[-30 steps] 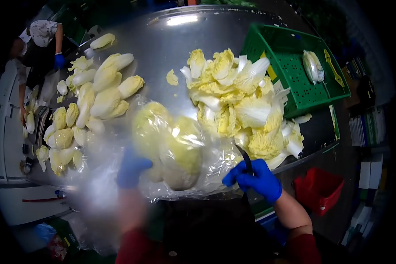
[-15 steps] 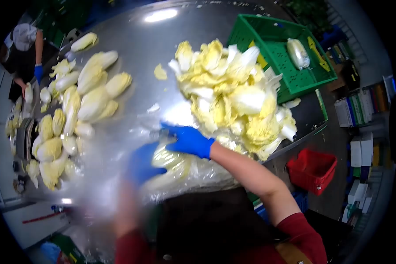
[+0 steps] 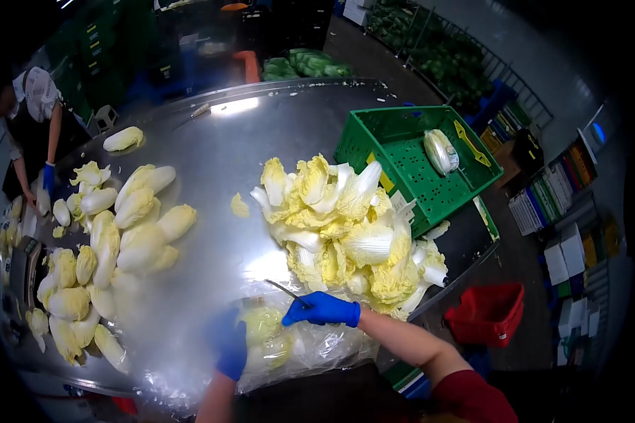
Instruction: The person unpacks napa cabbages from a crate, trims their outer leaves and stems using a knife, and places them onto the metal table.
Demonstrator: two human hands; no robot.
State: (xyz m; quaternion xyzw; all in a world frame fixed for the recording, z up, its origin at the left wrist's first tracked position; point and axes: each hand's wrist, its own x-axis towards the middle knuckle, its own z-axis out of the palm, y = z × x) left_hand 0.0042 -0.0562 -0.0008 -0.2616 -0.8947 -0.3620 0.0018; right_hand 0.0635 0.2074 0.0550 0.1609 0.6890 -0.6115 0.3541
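In the head view my right hand (image 3: 322,310), in a blue glove, is closed around a knife (image 3: 286,291) with a thin, dark blade pointing up and left. Just below it lies a napa cabbage (image 3: 262,324) under clear plastic film (image 3: 331,349) at the table's near edge. My left hand (image 3: 229,345), also blue-gloved, is smeared by motion at the left side of this cabbage. Its fingers are too blurred to read, and I cannot tell whether it touches the film. A large heap of loose yellow-white cabbage leaves (image 3: 363,243) rises beyond my right hand.
Several trimmed napa cabbages (image 3: 140,247) lie on the left of the metal table (image 3: 212,162). A green crate (image 3: 388,134) at the right holds one wrapped cabbage (image 3: 441,151). A red bin (image 3: 485,315) stands beyond the table's right side. Another person (image 3: 39,120) works at the far left.
The camera view has shifted, so the table appears lower and more background shows. My right hand has moved off the wrapped cabbage's top, and the knife's blade now stands out clearly. My left hand remains blurred.
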